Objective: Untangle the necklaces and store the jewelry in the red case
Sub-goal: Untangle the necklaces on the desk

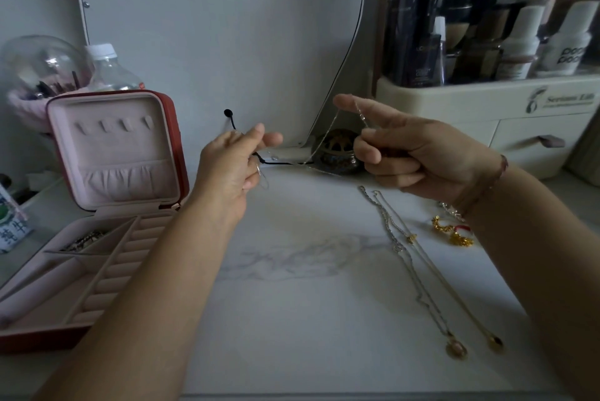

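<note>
A thin silver chain hangs in the air between my hands, tangled with a black cord. My left hand pinches the cord and one end of the chain beside the red case. My right hand holds the other end, which is draped over my raised forefinger. The red case stands open at the left with a pink lining. A chain lies in one of its compartments. Two long necklaces with pendants lie stretched out on the marble top under my right arm.
Gold earrings and a small red piece lie by my right wrist. A dark ornate pot stands behind the chain at the mirror's foot. A cream organiser with bottles fills the back right. A water bottle stands behind the case.
</note>
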Action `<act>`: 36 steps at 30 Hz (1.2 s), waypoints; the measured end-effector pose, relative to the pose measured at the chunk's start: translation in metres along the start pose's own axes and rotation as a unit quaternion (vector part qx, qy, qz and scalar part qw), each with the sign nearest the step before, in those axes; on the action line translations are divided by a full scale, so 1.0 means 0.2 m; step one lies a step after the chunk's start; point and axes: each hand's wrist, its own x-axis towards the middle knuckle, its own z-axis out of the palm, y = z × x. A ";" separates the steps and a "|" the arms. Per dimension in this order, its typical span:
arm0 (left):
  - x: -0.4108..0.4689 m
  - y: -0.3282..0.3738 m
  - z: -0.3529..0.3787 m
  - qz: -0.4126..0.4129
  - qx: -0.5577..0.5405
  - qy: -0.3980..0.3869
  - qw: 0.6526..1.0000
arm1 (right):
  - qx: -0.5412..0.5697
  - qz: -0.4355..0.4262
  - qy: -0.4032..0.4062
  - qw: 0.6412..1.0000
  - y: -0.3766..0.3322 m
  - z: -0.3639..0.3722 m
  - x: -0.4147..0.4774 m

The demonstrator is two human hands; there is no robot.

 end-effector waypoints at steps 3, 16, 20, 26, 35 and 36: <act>0.00 0.02 0.00 0.049 -0.026 0.030 0.998 | -0.023 0.053 -0.015 0.998 0.02 0.00 0.00; 0.03 0.07 -0.03 0.081 -0.019 0.125 0.989 | -0.095 0.132 -0.018 0.987 0.04 0.00 0.01; 0.03 0.07 -0.03 0.137 0.028 0.165 0.976 | -0.144 0.161 -0.002 0.976 0.04 0.01 0.00; 0.06 0.06 -0.08 0.187 0.061 0.195 0.961 | -0.260 0.204 0.006 0.944 0.05 0.01 0.00; -0.02 0.10 -0.02 0.157 0.020 0.026 0.987 | -0.377 0.151 -0.079 0.910 0.05 0.06 -0.02; -0.03 0.10 -0.01 0.149 0.017 -0.003 0.989 | -0.389 0.141 -0.084 0.907 0.06 0.07 -0.01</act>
